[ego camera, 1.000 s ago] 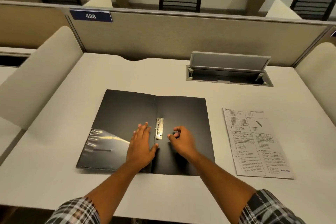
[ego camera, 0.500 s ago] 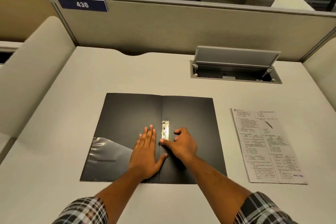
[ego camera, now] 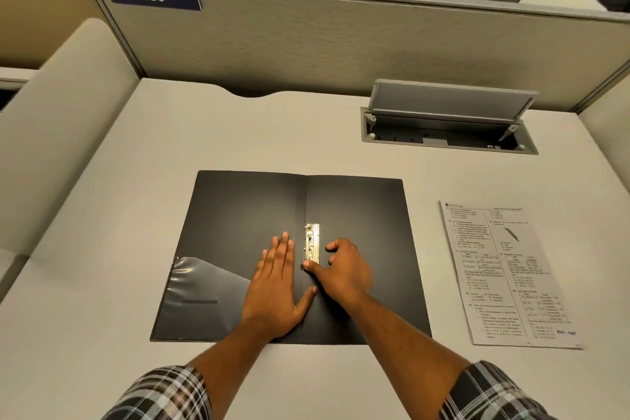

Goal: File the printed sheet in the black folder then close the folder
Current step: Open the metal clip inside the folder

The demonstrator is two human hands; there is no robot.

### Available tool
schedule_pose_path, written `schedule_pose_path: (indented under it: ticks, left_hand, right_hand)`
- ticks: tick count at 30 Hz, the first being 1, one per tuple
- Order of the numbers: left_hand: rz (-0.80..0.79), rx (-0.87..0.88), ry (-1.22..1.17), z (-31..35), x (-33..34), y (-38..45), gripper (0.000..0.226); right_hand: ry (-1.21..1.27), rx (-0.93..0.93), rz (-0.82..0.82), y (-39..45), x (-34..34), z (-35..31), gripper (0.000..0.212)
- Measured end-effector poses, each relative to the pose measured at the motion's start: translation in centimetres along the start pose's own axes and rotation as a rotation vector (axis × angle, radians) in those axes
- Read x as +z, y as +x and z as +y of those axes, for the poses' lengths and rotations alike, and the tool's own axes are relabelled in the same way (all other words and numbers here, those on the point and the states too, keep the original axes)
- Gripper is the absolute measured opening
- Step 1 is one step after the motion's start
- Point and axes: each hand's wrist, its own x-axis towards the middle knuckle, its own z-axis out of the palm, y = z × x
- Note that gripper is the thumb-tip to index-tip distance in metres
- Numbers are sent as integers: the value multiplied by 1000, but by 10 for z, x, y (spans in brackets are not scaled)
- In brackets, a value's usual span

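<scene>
The black folder [ego camera: 361,215] lies open and flat on the desk, with a metal clip [ego camera: 312,242] beside its spine and a clear pocket [ego camera: 201,297] on the lower left flap. My left hand [ego camera: 276,286] presses flat on the left flap, fingers together. My right hand [ego camera: 344,269] rests on the right flap with its thumb touching the clip's lower end and its fingers curled. The printed sheet [ego camera: 508,273] lies flat on the desk to the right of the folder, apart from both hands.
The beige desk [ego camera: 204,133] has an open cable hatch [ego camera: 446,126] with a raised lid at the back right. A grey partition [ego camera: 341,44] labelled 436 closes the far side; padded dividers stand left and right. Chairs show beyond the partition.
The camera has tilted down and moved closer. My right thumb has moved to the clip's lower end; my left hand stays flat on the left flap.
</scene>
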Motion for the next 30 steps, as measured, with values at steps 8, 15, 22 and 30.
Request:
schedule_pose_path:
  ticks: [8, 15, 22, 30]
  left_hand:
    - [-7, -16, 16, 1, -1, 2, 97]
    - [4, -15, 25, 1, 0, 2, 97]
    - [8, -9, 17, 1, 1, 1, 97]
    - [-11, -14, 28, 1, 0, 4, 97]
  right_hand:
    - [47, 13, -44, 6, -1, 2, 62]
    - [58, 10, -45, 7, 0, 0, 54]
    - [8, -44, -46, 5, 1, -2, 46]
    - [40, -58, -74, 5, -3, -1, 40]
